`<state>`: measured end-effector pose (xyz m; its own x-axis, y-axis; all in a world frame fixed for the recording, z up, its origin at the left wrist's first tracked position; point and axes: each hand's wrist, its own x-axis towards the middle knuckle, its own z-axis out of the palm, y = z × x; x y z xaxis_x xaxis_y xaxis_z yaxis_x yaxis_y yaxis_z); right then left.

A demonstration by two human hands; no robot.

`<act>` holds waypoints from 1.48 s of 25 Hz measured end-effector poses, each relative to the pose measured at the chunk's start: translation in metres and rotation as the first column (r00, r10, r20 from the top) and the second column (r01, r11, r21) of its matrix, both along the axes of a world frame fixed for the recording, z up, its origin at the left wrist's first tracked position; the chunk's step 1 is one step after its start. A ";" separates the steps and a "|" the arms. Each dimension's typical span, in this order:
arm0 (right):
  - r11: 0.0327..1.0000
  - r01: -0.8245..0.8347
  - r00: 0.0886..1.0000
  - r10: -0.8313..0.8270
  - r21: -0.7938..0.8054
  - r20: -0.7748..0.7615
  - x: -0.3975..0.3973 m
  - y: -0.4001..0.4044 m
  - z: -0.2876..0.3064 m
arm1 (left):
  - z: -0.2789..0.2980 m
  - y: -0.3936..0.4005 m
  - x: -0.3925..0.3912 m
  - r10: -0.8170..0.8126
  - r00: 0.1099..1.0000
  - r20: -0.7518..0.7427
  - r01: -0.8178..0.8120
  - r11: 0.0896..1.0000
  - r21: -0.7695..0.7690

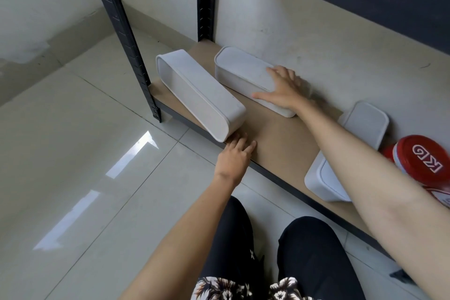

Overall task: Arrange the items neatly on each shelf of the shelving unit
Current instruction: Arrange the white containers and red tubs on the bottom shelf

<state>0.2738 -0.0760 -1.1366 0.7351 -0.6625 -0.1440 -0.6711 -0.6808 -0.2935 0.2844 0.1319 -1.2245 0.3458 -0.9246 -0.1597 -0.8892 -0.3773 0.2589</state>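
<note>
The bottom shelf board (pixel 280 136) of the shelving unit carries two long white boxes. One long white box (pixel 199 92) lies on its side at the front left, jutting over the shelf's edge. My left hand (pixel 235 156) touches its near end with straight fingers. A second long white lidded box (pixel 246 75) sits near the wall. My right hand (pixel 282 87) lies flat on its lid, fingers spread.
Two smaller white containers (pixel 365 124) (pixel 321 182) and a red round tin (pixel 421 156) stand on the shelf's right part. Black metal uprights (pixel 126 31) (pixel 205 0) rise at the left. Glossy floor tiles (pixel 85 153) lie in front; my knees (pixel 309 251) are below.
</note>
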 end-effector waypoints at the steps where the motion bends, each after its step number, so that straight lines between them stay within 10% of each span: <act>1: 0.999 -0.039 0.996 0.038 0.020 0.080 0.008 0.020 -0.001 | -0.002 0.002 -0.003 -0.028 0.999 -0.015 0.028 0.999 -0.030; 8: 0.964 -0.123 0.977 0.077 0.235 0.197 0.026 0.113 -0.026 | -0.007 0.026 -0.015 -0.125 0.985 -0.116 0.115 0.989 -0.089; 22: 0.731 -0.104 0.939 -0.152 0.675 0.309 0.016 0.055 -0.010 | 0.001 0.022 -0.019 -0.074 0.987 -0.142 0.065 0.995 -0.071; 29: 0.958 0.010 0.976 -0.071 0.286 0.205 0.032 0.054 -0.009 | 0.004 0.022 -0.020 -0.068 0.986 -0.152 0.059 0.996 -0.066; 37: 0.993 -0.082 0.996 0.083 0.085 -0.013 0.027 0.065 -0.012 | 0.007 0.022 -0.022 -0.056 0.984 -0.170 0.045 0.997 -0.068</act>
<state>0.3008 -0.0114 -1.1488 0.7838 -0.5846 -0.2096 -0.6189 -0.7072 -0.3418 0.2622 0.1541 -1.2178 0.2708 -0.9505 -0.1523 -0.8471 -0.3105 0.4312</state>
